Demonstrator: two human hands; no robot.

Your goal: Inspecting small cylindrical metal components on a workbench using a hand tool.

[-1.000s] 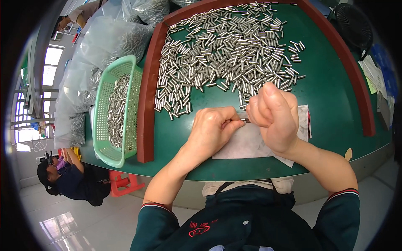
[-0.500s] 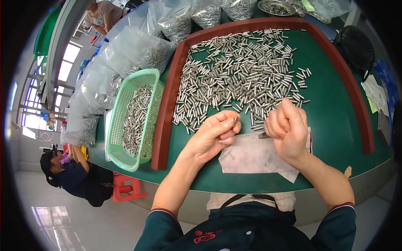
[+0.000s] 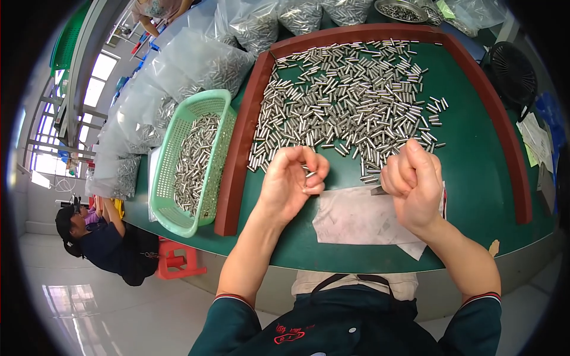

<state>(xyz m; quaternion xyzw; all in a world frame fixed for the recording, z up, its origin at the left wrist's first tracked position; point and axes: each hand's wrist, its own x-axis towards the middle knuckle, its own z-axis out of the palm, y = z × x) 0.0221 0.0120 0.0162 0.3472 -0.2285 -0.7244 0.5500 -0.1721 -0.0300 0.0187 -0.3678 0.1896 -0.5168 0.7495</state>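
Observation:
My left hand (image 3: 292, 180) is held over the near edge of the metal pins, with its fingers curled round. A short shiny metal pin (image 3: 310, 174) shows between its fingers. My right hand (image 3: 414, 187) is closed in a fist, thumb on top, above a stained whitish cloth (image 3: 356, 219). From under that fist pokes a dark grey flat end (image 3: 377, 190); the rest of it is hidden. Just beyond both hands, many loose metal pins (image 3: 338, 107) lie spread on the green tabletop (image 3: 475, 178).
A red-brown raised frame (image 3: 240, 154) borders the pins on three sides. Left of it stands a green basket (image 3: 169, 148) of pins. Clear bags of pins (image 3: 222, 68) line the back left. A black fan (image 3: 510, 71) stands at the right, and a person (image 3: 107, 237) sits far left.
My left hand has moved slightly left, and its fingers have turned and loosened into a curl. My right hand stays closed in nearly the same place. The view has shifted slightly.

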